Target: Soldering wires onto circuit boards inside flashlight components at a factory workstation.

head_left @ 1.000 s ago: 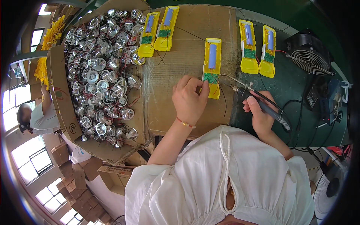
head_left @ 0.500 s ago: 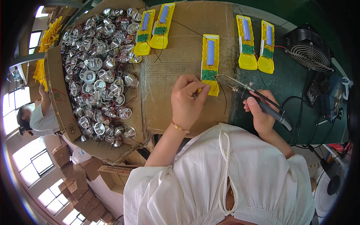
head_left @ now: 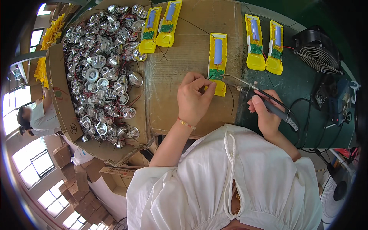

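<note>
A yellow plastic housing (head_left: 220, 89) lies in front of me on the cardboard, holding a blue cylindrical battery (head_left: 218, 51) and a small green circuit board (head_left: 216, 73). My left hand (head_left: 195, 96) is closed in a pinch at the board's lower left edge; what its fingertips hold is too small to make out. In my right hand (head_left: 266, 115) is a soldering iron (head_left: 273, 109) with a thin metal feed tube alongside. The tube's bent end reaches the board, and the iron's tip points toward it from the right. A dark wire trails from the housing.
To the left, a cardboard box (head_left: 63, 96) holds many silver reflector cups (head_left: 99, 61) with red wires. Two similar yellow housings (head_left: 166, 38) lie at the far left, two more (head_left: 256, 61) at the right. A black fan (head_left: 316, 50) stands far right. Another person (head_left: 44, 117) is beyond the box.
The view has shifted slightly, moving the housings a little in the picture. Both hands stay at the same board, with the left fingertips a bit closer to its edge.
</note>
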Tool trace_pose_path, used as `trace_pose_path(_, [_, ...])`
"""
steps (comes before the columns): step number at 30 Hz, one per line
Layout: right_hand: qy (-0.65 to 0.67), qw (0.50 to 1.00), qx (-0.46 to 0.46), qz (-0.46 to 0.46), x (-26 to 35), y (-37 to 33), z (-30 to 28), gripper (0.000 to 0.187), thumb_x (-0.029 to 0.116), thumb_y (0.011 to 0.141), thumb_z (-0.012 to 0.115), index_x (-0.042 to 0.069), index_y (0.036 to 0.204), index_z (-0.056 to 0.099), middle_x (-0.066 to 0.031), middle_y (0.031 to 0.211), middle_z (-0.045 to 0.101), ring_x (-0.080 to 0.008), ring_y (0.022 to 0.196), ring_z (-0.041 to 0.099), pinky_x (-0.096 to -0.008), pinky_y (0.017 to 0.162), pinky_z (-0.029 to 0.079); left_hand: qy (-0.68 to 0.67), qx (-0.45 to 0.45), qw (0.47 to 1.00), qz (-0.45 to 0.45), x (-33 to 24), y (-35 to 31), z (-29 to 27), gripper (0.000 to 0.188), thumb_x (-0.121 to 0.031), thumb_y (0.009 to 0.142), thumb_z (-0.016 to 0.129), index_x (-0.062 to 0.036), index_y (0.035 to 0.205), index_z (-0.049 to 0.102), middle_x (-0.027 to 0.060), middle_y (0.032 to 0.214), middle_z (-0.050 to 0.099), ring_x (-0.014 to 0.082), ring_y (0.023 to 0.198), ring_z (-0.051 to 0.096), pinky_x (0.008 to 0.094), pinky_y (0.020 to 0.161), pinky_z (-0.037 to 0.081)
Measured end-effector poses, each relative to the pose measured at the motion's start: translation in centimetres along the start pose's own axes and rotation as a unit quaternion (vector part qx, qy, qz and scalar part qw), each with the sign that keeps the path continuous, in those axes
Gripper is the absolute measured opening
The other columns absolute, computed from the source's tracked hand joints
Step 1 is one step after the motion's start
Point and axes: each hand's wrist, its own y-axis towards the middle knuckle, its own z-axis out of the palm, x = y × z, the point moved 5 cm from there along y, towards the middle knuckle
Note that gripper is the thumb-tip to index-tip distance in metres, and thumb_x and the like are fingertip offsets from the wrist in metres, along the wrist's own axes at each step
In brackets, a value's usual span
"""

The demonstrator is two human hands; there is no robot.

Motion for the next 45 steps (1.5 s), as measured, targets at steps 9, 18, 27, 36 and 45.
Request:
trace_pose_path(9, [0.028, 0.998, -0.021, -0.050, 0.3, 0.0, -1.8, 0.019, 0.008, 0.082, 0.062, -0.002, 0.095, 0.054, -0.0104, 0.075, 0.062, -0.0106, 0.062, 0.058, -0.0223, 0.058, 0.049, -0.011, 0.004, 1.000, -0.013, 0.1, 0.2, 0.0, 0.008, -0.007, 0.072, 0.069, 0.0000, 0.076, 0.066, 0.0058, 0.079, 0.056, 0.0122, 0.061, 0.053, 0.0242, 0.055, 0.043])
trace_pose_path(18, [0.037, 0.993, -0.060, -0.094, 1.1, 0.3, -4.5, 0.019, 0.007, 0.082, 0.062, -0.003, 0.096, 0.054, -0.0112, 0.075, 0.062, -0.0113, 0.062, 0.058, -0.0228, 0.058, 0.049, 0.034, 0.007, 0.999, 0.024, -0.2, 0.1, -0.5, 0.005, -0.005, 0.072, 0.065, -0.0013, 0.076, 0.066, 0.0096, 0.080, 0.063, 0.0193, 0.059, 0.060, 0.0286, 0.054, 0.048])
trace_pose_path(27, [0.008, 0.979, -0.152, -0.136, 1.4, 0.7, -8.6, 0.021, 0.012, 0.082, 0.062, -0.004, 0.095, 0.055, -0.0116, 0.072, 0.061, -0.0114, 0.057, 0.056, -0.0213, 0.055, 0.047, 0.299, -0.214, 0.894, 0.256, -3.9, 6.3, -4.4, 0.006, -0.012, 0.071, 0.067, -0.0074, 0.076, 0.068, 0.0055, 0.076, 0.062, 0.0258, 0.075, 0.059, 0.0356, 0.073, 0.046])
trace_pose_path(36, [0.042, 0.970, -0.180, -0.156, 1.1, 1.3, -9.2, 0.018, 0.009, 0.083, 0.058, -0.004, 0.095, 0.055, -0.0119, 0.072, 0.060, -0.0120, 0.057, 0.054, -0.0213, 0.053, 0.045, 0.225, 0.019, 0.967, 0.121, -4.6, 6.1, 7.3, 0.021, -0.020, 0.077, 0.059, -0.0067, 0.060, 0.057, 0.0103, 0.065, 0.059, 0.0300, 0.057, 0.057, 0.0398, 0.051, 0.046])
trace_pose_path(45, [0.023, 0.977, -0.152, -0.147, 0.5, 1.8, -8.3, 0.020, 0.013, 0.084, 0.058, -0.003, 0.094, 0.055, -0.0098, 0.072, 0.059, -0.0110, 0.056, 0.053, -0.0207, 0.051, 0.044, 0.199, -0.096, 0.964, 0.147, -1.8, -2.4, -4.5, 0.007, -0.014, 0.072, 0.066, -0.0093, 0.069, 0.063, 0.0032, 0.056, 0.053, 0.0208, 0.048, 0.054, 0.0308, 0.044, 0.044])
